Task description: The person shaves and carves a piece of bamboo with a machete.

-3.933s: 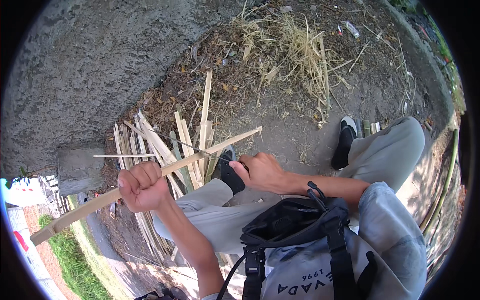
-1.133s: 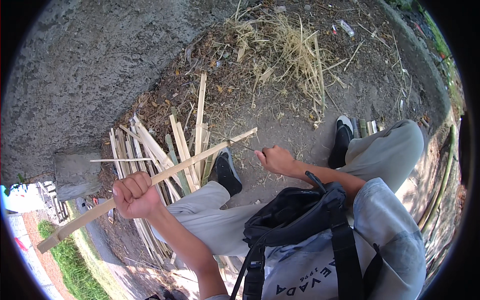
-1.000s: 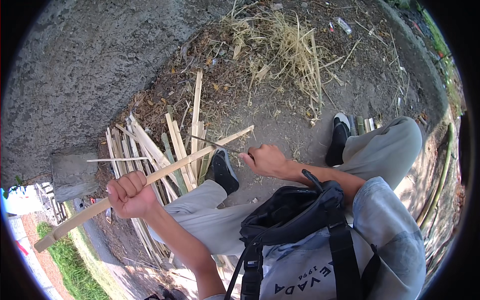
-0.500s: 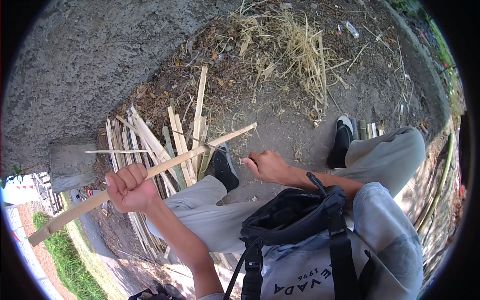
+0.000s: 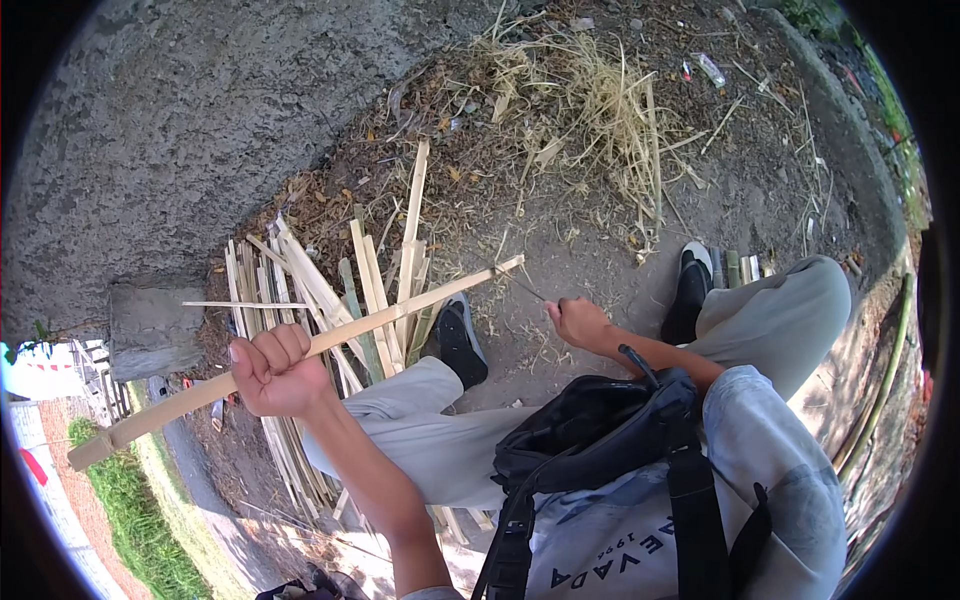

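Observation:
My left hand (image 5: 280,370) is closed in a fist round a long, pale bamboo strip (image 5: 400,308). The strip slants up to the right, from the lower left to a tip in front of me. In my right hand (image 5: 582,324) is a knife (image 5: 524,287), its thin dark blade pointing up and left. The blade meets the strip close to its far tip; whether it cuts into it I cannot tell. The knife's handle is hidden by my fingers.
Many split bamboo strips (image 5: 315,275) lie piled beside my left shoe (image 5: 460,345). Fine shavings (image 5: 610,120) are heaped farther ahead. A rough grey stone surface (image 5: 230,130) borders the left. A dark bag (image 5: 590,425) hangs at my front.
The knife blade has slid along the strip toward its far tip, as my right hand moved right. My left hand keeps its hold on the strip. The whole view has shifted slightly.

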A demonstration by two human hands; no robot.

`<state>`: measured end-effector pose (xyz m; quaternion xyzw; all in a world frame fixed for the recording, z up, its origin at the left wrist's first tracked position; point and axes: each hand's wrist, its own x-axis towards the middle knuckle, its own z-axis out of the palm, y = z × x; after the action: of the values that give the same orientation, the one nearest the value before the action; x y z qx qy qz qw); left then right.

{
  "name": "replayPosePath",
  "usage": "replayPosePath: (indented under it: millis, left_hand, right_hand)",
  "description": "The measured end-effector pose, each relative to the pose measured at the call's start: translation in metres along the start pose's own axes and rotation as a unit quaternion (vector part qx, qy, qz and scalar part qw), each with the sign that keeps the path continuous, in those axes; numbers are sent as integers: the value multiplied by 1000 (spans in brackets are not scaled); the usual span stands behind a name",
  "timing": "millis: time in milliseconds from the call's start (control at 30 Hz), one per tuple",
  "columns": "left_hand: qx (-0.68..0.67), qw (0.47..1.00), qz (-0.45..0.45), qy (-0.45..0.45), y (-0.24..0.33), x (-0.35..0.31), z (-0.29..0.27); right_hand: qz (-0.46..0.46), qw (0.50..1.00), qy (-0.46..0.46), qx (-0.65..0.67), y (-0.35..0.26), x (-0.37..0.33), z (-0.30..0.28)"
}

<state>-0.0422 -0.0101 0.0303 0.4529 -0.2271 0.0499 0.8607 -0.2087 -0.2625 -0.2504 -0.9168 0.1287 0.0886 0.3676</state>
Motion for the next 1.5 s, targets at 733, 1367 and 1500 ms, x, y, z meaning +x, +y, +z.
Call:
replayPosePath:
  millis: [733, 1367, 1500]
  left_hand:
    - [18, 998, 5, -58, -3, -3, 20]
    - [55, 998, 5, -39, -9, -8, 32]
    - [62, 998, 5, -19, -12, 0, 39]
  right_hand:
    - [-55, 998, 1, 33, -46, -5, -13]
    - [103, 993, -31, -55, -11, -1, 1]
    - [22, 1000, -2, -19, -39, -5, -15]
